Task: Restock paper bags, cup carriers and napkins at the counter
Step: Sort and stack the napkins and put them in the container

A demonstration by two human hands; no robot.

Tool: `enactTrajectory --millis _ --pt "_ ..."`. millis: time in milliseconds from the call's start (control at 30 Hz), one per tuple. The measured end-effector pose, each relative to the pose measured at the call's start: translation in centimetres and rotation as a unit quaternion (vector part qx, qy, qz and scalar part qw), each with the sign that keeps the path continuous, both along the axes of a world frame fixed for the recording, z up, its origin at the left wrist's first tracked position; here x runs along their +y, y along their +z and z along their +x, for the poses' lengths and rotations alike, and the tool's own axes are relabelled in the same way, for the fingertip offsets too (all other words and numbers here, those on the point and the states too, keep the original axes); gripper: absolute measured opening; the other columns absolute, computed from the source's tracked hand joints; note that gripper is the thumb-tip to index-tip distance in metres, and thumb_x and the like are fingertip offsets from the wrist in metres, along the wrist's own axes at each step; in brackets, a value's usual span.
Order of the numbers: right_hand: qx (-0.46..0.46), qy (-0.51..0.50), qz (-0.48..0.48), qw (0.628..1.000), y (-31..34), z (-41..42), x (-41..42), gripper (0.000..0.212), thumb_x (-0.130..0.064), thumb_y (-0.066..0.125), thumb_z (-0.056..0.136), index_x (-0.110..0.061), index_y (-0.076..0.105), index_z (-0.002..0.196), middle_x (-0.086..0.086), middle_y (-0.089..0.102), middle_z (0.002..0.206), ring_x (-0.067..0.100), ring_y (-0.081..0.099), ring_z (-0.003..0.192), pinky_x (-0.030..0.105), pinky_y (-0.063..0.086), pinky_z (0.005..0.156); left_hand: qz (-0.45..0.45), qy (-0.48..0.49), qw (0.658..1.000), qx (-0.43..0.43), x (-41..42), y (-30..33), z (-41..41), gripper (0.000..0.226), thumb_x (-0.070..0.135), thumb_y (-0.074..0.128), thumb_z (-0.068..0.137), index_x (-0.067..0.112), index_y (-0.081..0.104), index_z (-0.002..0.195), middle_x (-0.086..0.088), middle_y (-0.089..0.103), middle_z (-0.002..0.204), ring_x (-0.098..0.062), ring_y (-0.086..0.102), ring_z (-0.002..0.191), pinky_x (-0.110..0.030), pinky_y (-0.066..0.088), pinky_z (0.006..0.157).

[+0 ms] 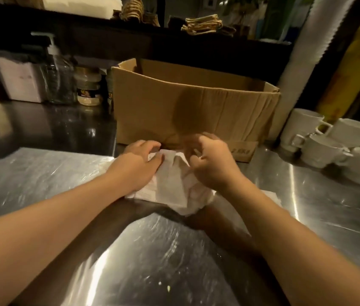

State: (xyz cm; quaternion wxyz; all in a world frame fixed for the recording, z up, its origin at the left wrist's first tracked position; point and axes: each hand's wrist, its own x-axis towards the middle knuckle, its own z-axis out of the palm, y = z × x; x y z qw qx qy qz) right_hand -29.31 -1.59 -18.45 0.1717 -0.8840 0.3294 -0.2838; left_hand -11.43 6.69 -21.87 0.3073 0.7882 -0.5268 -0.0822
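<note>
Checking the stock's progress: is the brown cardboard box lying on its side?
No, the brown cardboard box stands upright on the steel counter, top flaps open.

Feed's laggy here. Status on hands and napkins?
Left hand holds napkins on counter. Right hand pinches their top edge. Open box just behind; cups off right, nothing blocking.
</note>
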Motion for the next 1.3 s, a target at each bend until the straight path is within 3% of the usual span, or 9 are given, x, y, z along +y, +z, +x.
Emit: enactTrajectory --millis 67,100,167,300,467,600,800,1067,1300 --pt "-0.082 -0.039 0.033 0.995 0.9 -1.7 -1.3 0.02 -0.024 0.06 0.1 -0.02 0.069 0.117 -0.004 0.068 0.108 0.017 0.064 0.102 0.03 0.054 0.084 -0.018 0.005 1.0 -0.017 0.4 0.7 -0.4 0.043 0.045 0.043 0.107 0.029 0.047 0.146 0.005 0.046 0.15 -0.021 0.035 0.143 -0.038 0.033 0.116" --pt "-0.098 -0.06 0.059 0.992 1.1 -2.6 -2.1 0.021 -0.025 0.059 0.101 -0.019 0.069 0.118 -0.003 0.07 0.106 0.017 0.065 0.1 0.03 0.054 0.084 -0.028 0.009 0.999 -0.02 0.5 1.1 -0.9 0.041 0.043 0.044 0.107 0.028 0.047 0.146 0.004 0.046 0.149 -0.021 0.033 0.143 -0.038 0.032 0.116" --pt "-0.087 -0.091 0.122 0.985 1.1 -4.3 -3.6 0.022 -0.029 0.058 0.103 -0.019 0.069 0.119 -0.003 0.07 0.105 0.018 0.065 0.099 0.033 0.055 0.085 -0.059 0.018 0.998 -0.024 0.3 2.3 -2.5 0.037 0.037 0.046 0.107 0.029 0.051 0.143 0.005 0.048 0.146 -0.022 0.032 0.14 -0.038 0.031 0.116" --pt "-0.031 -0.115 0.153 0.981 0.0 -6.4 -5.6 0.016 -0.035 0.066 0.097 -0.021 0.073 0.101 -0.003 0.07 0.092 0.017 0.066 0.087 0.022 0.048 0.063 -0.113 -0.015 0.992 -0.05 -1.7 3.8 -6.7 0.031 0.024 0.046 0.105 0.031 0.059 0.133 0.007 0.057 0.133 -0.019 0.039 0.128 -0.037 0.037 0.111" --pt "0.069 -0.096 0.181 0.976 -0.1 -7.3 -6.2 0.023 -0.039 0.072 0.091 -0.026 0.066 0.108 -0.006 0.063 0.104 0.012 0.06 0.093 0.024 0.052 0.075 -0.133 -0.038 0.989 -0.045 -2.8 2.2 -9.0 0.027 0.019 0.048 0.105 0.033 0.065 0.121 0.01 0.063 0.122 -0.017 0.047 0.12 -0.036 0.047 0.104" --pt "0.118 -0.09 0.165 0.975 -0.7 -7.0 -6.5 0.036 -0.054 0.077 0.081 -0.033 0.062 0.106 -0.011 0.059 0.105 0.012 0.058 0.096 0.028 0.054 0.079 -0.071 -0.03 0.997 -0.014 -2.7 0.9 -9.1 0.026 0.023 0.048 0.106 0.038 0.062 0.122 0.015 0.055 0.117 -0.011 0.053 0.111 -0.03 0.049 0.099" --pt "0.181 -0.068 0.15 0.97 -1.1 -6.0 -6.4 0.06 -0.061 0.082 0.071 -0.035 0.058 0.119 -0.008 0.057 0.121 0.018 0.056 0.108 0.035 0.055 0.091 -0.094 -0.004 0.995 0.021 -3.4 0.2 -8.7 0.024 0.019 0.05 0.105 0.038 0.062 0.113 0.014 0.058 0.117 -0.006 0.055 0.097 -0.02 0.043 0.082" --pt "0.177 -0.04 0.141 0.973 -0.8 -6.8 -6.7 0.031 -0.044 0.072 0.09 -0.038 0.058 0.117 -0.01 0.061 0.117 0.018 0.059 0.107 0.031 0.052 0.083 -0.094 0.003 0.994 0.06 -3.4 0.2 -8.6 0.024 0.019 0.051 0.104 0.037 0.064 0.113 0.014 0.059 0.117 -0.007 0.056 0.101 -0.022 0.045 0.083" --pt "0.172 -0.036 0.115 0.978 -0.5 -7.3 -6.4 0.037 -0.042 0.062 0.098 -0.026 0.06 0.131 -0.009 0.059 0.115 0.016 0.057 0.105 0.026 0.045 0.082 -0.083 -0.007 0.995 0.063 -3.4 0.3 -8.6 0.023 0.02 0.051 0.105 0.037 0.063 0.115 0.014 0.058 0.12 -0.007 0.055 0.102 -0.019 0.044 0.081"
